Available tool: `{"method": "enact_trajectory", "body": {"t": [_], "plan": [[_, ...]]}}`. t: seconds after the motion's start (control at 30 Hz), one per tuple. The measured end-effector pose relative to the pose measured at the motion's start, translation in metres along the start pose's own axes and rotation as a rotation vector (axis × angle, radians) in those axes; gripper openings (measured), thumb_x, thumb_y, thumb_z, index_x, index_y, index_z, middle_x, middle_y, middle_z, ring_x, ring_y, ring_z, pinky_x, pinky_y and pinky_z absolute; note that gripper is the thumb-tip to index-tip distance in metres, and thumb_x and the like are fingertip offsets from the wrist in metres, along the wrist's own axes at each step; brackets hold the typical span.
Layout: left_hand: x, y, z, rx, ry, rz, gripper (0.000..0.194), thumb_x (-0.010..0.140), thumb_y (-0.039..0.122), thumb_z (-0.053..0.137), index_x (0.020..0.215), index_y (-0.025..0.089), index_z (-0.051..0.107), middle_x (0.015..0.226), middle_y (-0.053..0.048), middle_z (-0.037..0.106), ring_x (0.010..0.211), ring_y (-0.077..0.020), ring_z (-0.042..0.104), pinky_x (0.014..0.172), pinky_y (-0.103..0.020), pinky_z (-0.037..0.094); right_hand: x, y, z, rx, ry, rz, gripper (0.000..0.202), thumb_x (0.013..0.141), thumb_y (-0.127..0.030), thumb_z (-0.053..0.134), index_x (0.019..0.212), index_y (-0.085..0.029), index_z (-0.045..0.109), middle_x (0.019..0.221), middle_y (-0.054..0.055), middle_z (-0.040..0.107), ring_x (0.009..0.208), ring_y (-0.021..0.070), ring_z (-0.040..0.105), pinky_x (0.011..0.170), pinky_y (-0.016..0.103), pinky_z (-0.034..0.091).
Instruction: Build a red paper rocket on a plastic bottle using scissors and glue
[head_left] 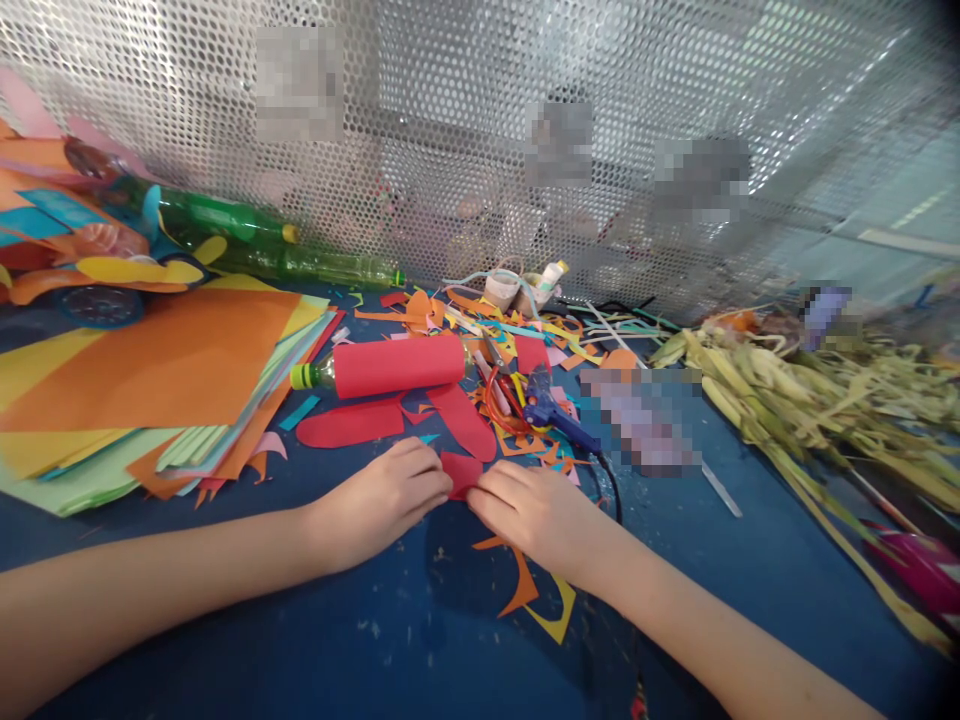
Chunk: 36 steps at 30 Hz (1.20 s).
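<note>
Between my two hands is a small piece of red paper (460,474). My left hand (397,500) pinches its left side, and my right hand (525,510) grips its right side with curled fingers. Just beyond lie long rounded red paper shapes (351,422). Behind these, a plastic bottle wrapped in red paper (397,366) lies on its side, its yellow-green cap pointing left. A blue glue gun (559,415) rests to the right, close to scissors (496,355) lying among paper scraps.
Coloured paper sheets (150,370) are stacked on the left, with green bottles (300,262) behind. Two small cups (501,290) stand near the perforated metal screen (450,120). Dried corn husks (810,400) cover the right side. Orange and yellow offcuts (555,610) lie near my right wrist on the blue table (337,640).
</note>
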<state>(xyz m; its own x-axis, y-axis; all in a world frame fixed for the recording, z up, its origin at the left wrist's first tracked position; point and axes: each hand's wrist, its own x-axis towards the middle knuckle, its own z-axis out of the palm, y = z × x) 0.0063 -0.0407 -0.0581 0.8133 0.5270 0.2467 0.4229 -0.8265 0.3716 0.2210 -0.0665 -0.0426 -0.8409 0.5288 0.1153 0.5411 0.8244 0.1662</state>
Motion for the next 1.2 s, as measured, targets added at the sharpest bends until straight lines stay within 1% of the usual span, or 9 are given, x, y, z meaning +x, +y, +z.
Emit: {"method": "enact_trajectory", "body": {"t": [0.1,0.23,0.37,0.47,0.63,0.8,0.87,1.0,1.2], "plan": [[0.001,0.000,0.000,-0.023,0.018,-0.021,0.021,0.092,0.020,0.037,0.091,0.016,0.057,0.086,-0.005,0.055,0.083,-0.0169,0.049,0.077,-0.030,0.040,0.000,0.000,0.004,-0.004,-0.005,0.015,0.016,0.088,-0.012,0.042,0.087,-0.016,0.057,0.077,0.004,0.057,0.071,0.0167,0.049,0.053,0.028,0.035],[0.001,0.001,0.000,-0.094,0.058,-0.057,0.012,0.088,0.018,0.043,0.089,0.016,0.055,0.085,-0.005,0.056,0.083,-0.0164,0.050,0.077,-0.029,0.041,0.001,-0.001,0.008,-0.010,0.008,0.045,0.015,0.087,-0.012,0.043,0.085,-0.016,0.056,0.075,0.003,0.056,0.070,0.0167,0.049,0.052,0.029,0.032],[0.000,0.000,0.000,-0.144,0.075,-0.018,0.015,0.086,0.013,0.044,0.091,0.017,0.057,0.090,-0.005,0.056,0.086,-0.0155,0.050,0.078,-0.027,0.041,0.002,-0.002,0.010,-0.017,0.018,0.060,0.014,0.086,-0.012,0.043,0.084,-0.016,0.056,0.075,0.003,0.056,0.070,0.0172,0.050,0.052,0.029,0.032],[-0.001,-0.002,0.001,-0.151,0.091,0.004,0.015,0.085,0.014,0.045,0.089,0.017,0.059,0.089,-0.005,0.057,0.086,-0.0152,0.051,0.080,-0.027,0.040,0.003,-0.002,0.012,-0.025,0.025,0.076,0.013,0.086,-0.012,0.044,0.080,-0.016,0.055,0.072,0.003,0.055,0.069,0.0174,0.050,0.053,0.029,0.033],[-0.001,-0.005,0.003,-0.160,0.068,-0.022,0.017,0.089,0.021,0.043,0.090,0.017,0.060,0.087,-0.005,0.058,0.084,-0.0150,0.051,0.077,-0.027,0.040,0.003,-0.003,0.012,-0.016,0.029,0.089,0.012,0.086,-0.012,0.044,0.081,-0.016,0.055,0.073,0.004,0.055,0.071,0.0179,0.051,0.057,0.030,0.037],[0.000,-0.006,0.004,-0.140,0.042,-0.043,0.020,0.091,0.021,0.040,0.095,0.017,0.059,0.090,-0.005,0.058,0.085,-0.0156,0.050,0.076,-0.027,0.040,0.002,-0.002,0.011,0.076,0.010,0.096,0.012,0.087,-0.014,0.044,0.087,-0.016,0.056,0.079,0.004,0.056,0.078,0.0179,0.052,0.064,0.030,0.041],[0.000,-0.005,0.004,-0.130,0.034,-0.042,0.020,0.091,0.021,0.040,0.095,0.017,0.059,0.090,-0.005,0.058,0.085,-0.0157,0.050,0.076,-0.028,0.040,0.003,-0.001,0.011,0.116,0.029,0.109,0.012,0.088,-0.015,0.044,0.087,-0.016,0.056,0.079,0.005,0.056,0.079,0.0175,0.052,0.067,0.030,0.042],[0.001,-0.004,0.003,-0.121,0.024,-0.039,0.020,0.091,0.020,0.039,0.095,0.017,0.059,0.090,-0.005,0.058,0.085,-0.0159,0.050,0.077,-0.028,0.040,0.004,0.001,0.010,0.165,0.078,0.131,0.015,0.089,-0.017,0.042,0.084,-0.016,0.056,0.075,0.004,0.057,0.075,0.0159,0.053,0.066,0.028,0.042],[0.001,-0.003,0.000,-0.116,0.017,-0.044,0.020,0.091,0.020,0.039,0.094,0.016,0.058,0.089,-0.005,0.058,0.084,-0.0158,0.050,0.076,-0.028,0.040,0.005,0.000,0.012,0.158,0.080,0.128,0.016,0.090,-0.021,0.043,0.083,-0.015,0.056,0.078,0.004,0.059,0.076,0.0166,0.054,0.067,0.029,0.043]]}}
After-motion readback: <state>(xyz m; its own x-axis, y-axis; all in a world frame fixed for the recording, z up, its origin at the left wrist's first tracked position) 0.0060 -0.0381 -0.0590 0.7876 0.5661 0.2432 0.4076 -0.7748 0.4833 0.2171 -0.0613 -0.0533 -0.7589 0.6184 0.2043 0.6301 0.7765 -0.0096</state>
